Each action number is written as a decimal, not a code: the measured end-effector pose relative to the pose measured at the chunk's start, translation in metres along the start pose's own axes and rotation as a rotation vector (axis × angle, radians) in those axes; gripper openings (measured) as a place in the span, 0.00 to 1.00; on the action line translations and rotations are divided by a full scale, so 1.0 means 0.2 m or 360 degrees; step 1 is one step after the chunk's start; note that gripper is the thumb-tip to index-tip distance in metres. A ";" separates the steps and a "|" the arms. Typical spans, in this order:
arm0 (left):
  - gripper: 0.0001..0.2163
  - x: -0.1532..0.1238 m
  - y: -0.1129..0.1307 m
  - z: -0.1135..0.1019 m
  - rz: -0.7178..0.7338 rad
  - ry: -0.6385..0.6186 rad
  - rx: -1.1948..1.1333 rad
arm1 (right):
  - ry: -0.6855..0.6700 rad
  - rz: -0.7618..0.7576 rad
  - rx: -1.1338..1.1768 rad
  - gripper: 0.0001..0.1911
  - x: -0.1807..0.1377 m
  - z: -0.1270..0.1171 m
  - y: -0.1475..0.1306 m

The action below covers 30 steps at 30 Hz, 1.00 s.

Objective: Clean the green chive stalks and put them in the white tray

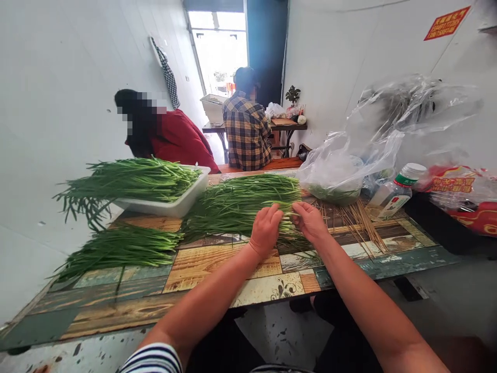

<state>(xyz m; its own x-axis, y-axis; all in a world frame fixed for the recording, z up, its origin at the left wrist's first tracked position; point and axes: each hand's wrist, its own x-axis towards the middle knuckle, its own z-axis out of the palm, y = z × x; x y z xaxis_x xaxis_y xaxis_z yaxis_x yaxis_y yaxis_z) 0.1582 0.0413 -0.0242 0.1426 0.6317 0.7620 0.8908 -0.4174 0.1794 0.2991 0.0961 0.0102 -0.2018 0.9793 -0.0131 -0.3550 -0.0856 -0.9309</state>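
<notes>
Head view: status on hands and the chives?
Left hand and right hand both closed on near ends of middle chive pile. Bamboo skewers lie just right; nothing blocking.

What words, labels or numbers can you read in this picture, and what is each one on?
Nothing is clear enough to quote.
Wall sign: yellow characters on red, too blurred to read.
Red bag: yellow characters, too blurred to read.
Bottle: label print too small to read.
Chives: no text.
</notes>
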 end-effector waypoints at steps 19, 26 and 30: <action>0.15 -0.01 -0.11 0.03 -0.0149 -0.0029 -0.0345 | -0.0083 0.0129 0.0122 0.13 0.00 -0.02 0.00; 0.18 -0.02 -0.14 0.04 -0.0111 0.0046 -0.0432 | -0.0073 -0.0006 -0.0012 0.13 0.01 -0.03 0.02; 0.20 -0.01 -0.12 0.02 -0.0136 -0.0004 -0.0436 | -0.0037 -0.0126 -0.0249 0.14 0.04 -0.08 0.04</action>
<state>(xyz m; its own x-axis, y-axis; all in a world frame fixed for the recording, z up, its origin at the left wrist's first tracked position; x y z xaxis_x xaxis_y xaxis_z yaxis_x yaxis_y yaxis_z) 0.1372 0.0519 -0.0326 0.0735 0.6736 0.7354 0.7500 -0.5234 0.4044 0.3087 0.1067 -0.0036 -0.2003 0.9773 0.0693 -0.2249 0.0230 -0.9741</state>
